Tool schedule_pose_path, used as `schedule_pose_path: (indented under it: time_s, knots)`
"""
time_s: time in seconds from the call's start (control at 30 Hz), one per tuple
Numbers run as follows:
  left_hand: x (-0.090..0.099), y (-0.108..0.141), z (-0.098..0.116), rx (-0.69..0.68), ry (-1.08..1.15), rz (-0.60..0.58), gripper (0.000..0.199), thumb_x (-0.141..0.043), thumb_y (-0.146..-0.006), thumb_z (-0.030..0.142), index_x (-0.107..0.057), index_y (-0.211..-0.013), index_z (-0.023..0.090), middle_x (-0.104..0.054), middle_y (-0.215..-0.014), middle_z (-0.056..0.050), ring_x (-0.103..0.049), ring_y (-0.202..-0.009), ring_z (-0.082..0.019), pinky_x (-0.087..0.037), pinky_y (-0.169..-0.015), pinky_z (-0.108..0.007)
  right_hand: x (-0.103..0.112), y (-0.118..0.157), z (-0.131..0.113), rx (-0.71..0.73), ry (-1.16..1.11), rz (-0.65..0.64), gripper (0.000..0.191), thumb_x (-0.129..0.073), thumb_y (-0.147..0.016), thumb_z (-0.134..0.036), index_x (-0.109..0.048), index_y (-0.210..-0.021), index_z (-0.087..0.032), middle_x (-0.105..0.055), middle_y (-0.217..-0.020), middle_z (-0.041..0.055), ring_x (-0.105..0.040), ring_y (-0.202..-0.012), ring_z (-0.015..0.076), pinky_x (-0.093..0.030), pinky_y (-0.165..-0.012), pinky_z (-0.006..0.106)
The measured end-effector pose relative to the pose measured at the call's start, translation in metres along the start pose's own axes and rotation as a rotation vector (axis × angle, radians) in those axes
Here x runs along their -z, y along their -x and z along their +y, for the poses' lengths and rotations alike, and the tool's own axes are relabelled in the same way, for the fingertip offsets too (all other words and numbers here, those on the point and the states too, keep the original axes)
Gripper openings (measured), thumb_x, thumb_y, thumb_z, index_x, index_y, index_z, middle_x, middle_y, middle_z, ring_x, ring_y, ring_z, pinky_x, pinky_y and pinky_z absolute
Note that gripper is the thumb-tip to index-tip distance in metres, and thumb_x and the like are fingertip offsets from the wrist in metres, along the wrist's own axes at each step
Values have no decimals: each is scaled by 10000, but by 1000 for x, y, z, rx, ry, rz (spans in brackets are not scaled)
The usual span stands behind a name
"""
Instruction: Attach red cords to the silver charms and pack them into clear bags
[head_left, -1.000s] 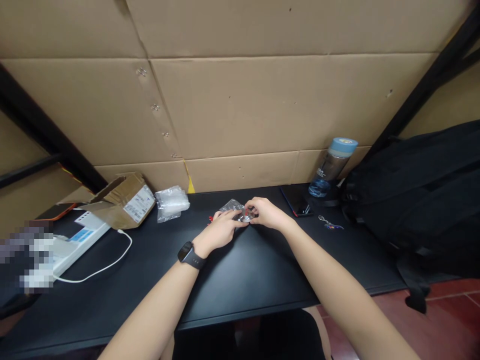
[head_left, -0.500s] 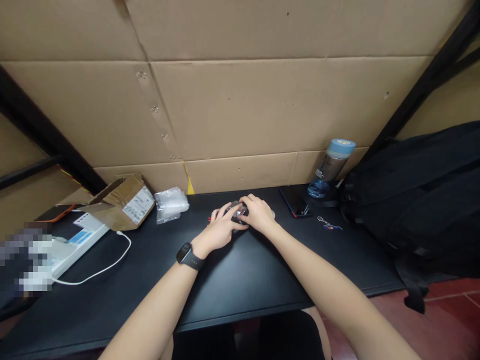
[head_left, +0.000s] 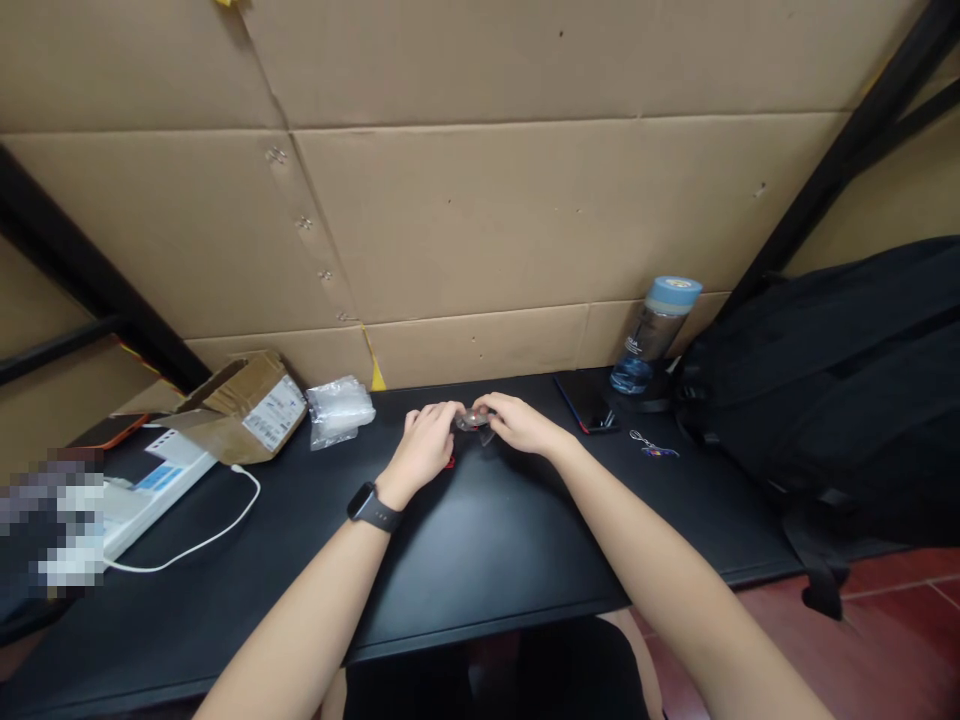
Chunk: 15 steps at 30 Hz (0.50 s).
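Observation:
Between my two hands is a small clear plastic packet (head_left: 474,420), low over the black table (head_left: 495,540). My left hand (head_left: 429,440) has its fingertips on the packet's left side, and a bit of something red (head_left: 450,462) shows beneath that hand. At the packet's right side, my right hand (head_left: 517,422) pinches it with thumb and fingers. What lies inside the packet is too small to make out.
An open cardboard box (head_left: 247,410), a clear plastic wrapper (head_left: 340,411) and a white power strip (head_left: 161,490) with a cable are at left. At right are a phone (head_left: 589,402), a keychain (head_left: 656,447), a bottle (head_left: 655,335) and a black backpack (head_left: 840,390).
My hands have moved slightly apart, and more of the clear packet shows between them. My left fingers, spread over it before, are now drawn together at its left side.

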<state>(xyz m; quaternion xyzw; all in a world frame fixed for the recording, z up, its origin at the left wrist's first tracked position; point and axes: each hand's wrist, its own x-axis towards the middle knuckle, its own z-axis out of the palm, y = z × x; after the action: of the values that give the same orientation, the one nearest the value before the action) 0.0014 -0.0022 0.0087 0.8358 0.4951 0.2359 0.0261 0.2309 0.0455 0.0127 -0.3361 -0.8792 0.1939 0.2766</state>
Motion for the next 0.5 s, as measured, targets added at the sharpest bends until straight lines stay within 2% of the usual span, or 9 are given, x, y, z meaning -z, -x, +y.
schedule_pose_path:
  time_s: [0.1,0.2,0.3,0.37,0.5]
  knots:
    - [-3,-4,2,24,-50,2,251,-628,-895,198,-624,-1133,276,-672,-1257,-54,-542,-1193,-264,-339,-972,-429,0,0,4,-5,-65,-49,485,-465,-781,72,-643,-1146,-194,-677,-1103,57,-660,-929,142,-493,-860,267]
    - [-3,-6,3,51,-57,13,70,-624,-937,297,-674,-972,264,-715,-1165,-48,-555,-1174,-267,-317,-968,-434,1,1,4,-40,-95,-89,457,-567,-740,57,-665,-1120,-178,-686,-1060,50,-667,-818,126,-499,-746,223]
    - [0,-6,2,104,-27,21,108,-590,-956,305,-684,-926,260,-740,-1082,-40,-584,-1138,-257,-308,-963,-430,2,1,3,-38,-27,-55,207,-702,-772,-75,-722,-955,-170,-705,-946,43,-665,-824,149,-495,-760,241]
    - [2,-6,1,148,17,21,124,-568,-963,312,-677,-937,261,-748,-1053,-27,-613,-1098,-245,-306,-957,-421,3,0,2,-50,-16,-15,58,-682,-846,-164,-734,-867,-173,-723,-891,42,-672,-810,151,-492,-783,257]
    - [2,-6,-2,246,120,48,119,-534,-971,341,-604,-992,247,-759,-1006,-7,-672,-986,-218,-305,-952,-403,0,-3,4,-199,-145,48,100,-653,-866,-229,-721,-827,-167,-743,-778,38,-689,-718,155,-501,-706,247]
